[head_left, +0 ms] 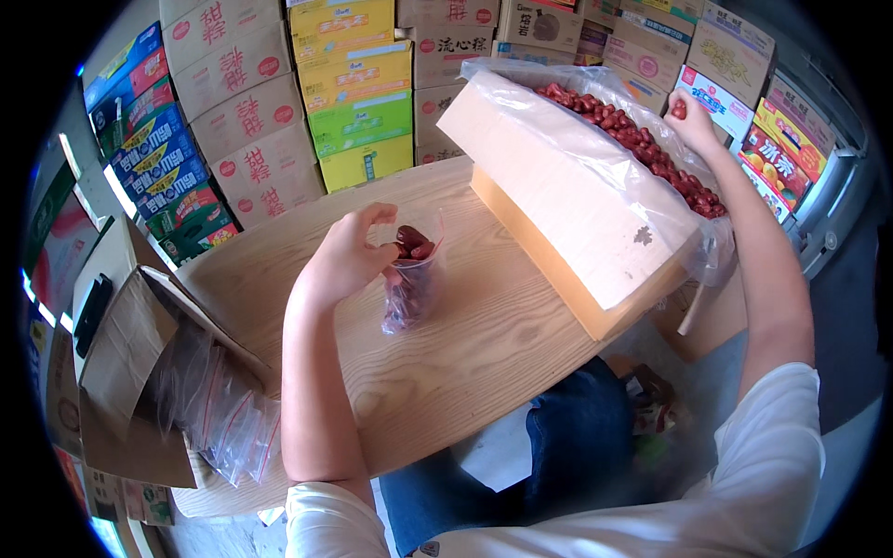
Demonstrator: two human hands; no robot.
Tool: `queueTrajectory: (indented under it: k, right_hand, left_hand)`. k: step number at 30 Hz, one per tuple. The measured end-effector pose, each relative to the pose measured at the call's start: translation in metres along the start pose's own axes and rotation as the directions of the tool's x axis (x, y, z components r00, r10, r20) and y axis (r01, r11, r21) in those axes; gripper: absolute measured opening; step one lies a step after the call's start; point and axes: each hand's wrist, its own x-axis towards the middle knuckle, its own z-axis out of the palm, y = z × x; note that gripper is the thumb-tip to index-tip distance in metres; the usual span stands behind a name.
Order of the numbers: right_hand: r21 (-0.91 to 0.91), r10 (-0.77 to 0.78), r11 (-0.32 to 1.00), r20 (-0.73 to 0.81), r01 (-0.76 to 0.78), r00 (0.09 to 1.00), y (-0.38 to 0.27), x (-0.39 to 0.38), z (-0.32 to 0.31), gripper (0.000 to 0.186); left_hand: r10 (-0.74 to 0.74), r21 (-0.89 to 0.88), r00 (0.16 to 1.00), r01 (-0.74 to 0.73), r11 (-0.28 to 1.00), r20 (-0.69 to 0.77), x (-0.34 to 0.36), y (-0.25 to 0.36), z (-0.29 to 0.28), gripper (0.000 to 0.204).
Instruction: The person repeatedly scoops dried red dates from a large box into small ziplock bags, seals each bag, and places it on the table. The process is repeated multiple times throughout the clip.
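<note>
Apparently filling the clear bag [409, 296], midway between the desk's [502, 316] far and near edges; clamping red dates [679, 110] in the right hand [696, 123], resting the left hand [346, 253] at its mouth (cannot tell whether pinching); probably needing a careful drop inside next.

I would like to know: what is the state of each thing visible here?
Big box: open, dates inside
Small bag: open, dates inside
Left box: open, bags hanging out
Green box: closed, stacked
Left hand: curled, at small bag's mouth
Right hand: gripping at least one date
</note>
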Motion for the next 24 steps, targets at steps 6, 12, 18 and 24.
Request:
queueTrajectory:
  k: [6,12,18,24]
  right_hand:
    - [0.578,0.011,0.816,0.044,-0.034,0.999,-0.127,0.024,-0.028,0.02]
    - [0.89,-0.008,0.314,0.35,-0.33,0.937,-0.285,-0.016,0.023,0.02]
    - [0.815,0.033,0.2,0.549,-0.543,0.835,-0.38,-0.084,0.104,0.027]
    - [0.888,0.128,0.203,0.393,-0.412,0.911,-0.398,-0.117,0.151,0.023]
  left_hand:
    - [-0.02,0.064,1.0,0.02,0.998,-0.003,-0.001,-0.009,-0.004,0.051]
    - [-0.072,-0.019,0.997,0.072,0.997,0.002,-0.004,0.0,-0.003,0.053]
    - [-0.048,-0.08,0.998,0.046,0.996,-0.027,0.004,-0.012,-0.003,0.052]
    - [-0.016,-0.176,0.997,0.002,0.984,-0.076,0.013,-0.019,-0.001,0.048]
